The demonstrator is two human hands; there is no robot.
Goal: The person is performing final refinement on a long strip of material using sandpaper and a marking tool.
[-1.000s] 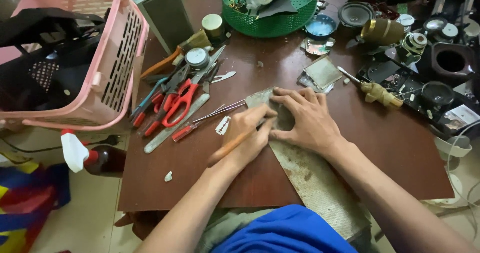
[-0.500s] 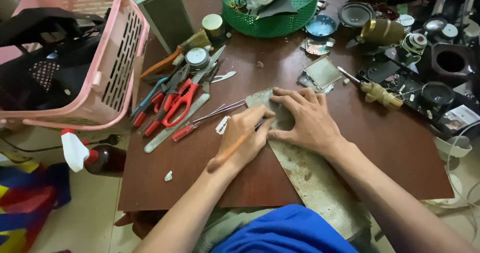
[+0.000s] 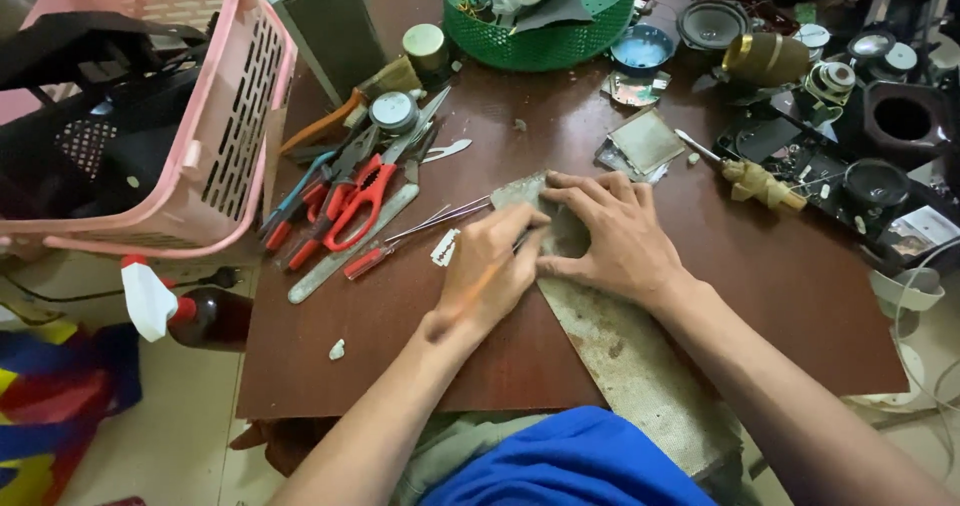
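Brown surface (image 3: 800, 296) cluttered with tools. Grey metal sheet (image 3: 630, 356) lies mid-surface, overhanging near edge. Right hand (image 3: 610, 236) pressed flat on it, grip released; left hand (image 3: 490, 271) grip clenched on orange pencil (image 3: 487, 278).

Both hands press a grey metal sheet (image 3: 620, 351) on the brown bench (image 3: 790, 276), red-handled pliers (image 3: 360, 201) at ten o'clock

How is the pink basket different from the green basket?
The pink basket is rectangular with tall slotted walls; the green basket is round and shallow. The pink basket sits off the table's left edge holding black things; the green basket stands on the table's far side holding a clear bag. Both are plastic with holes.
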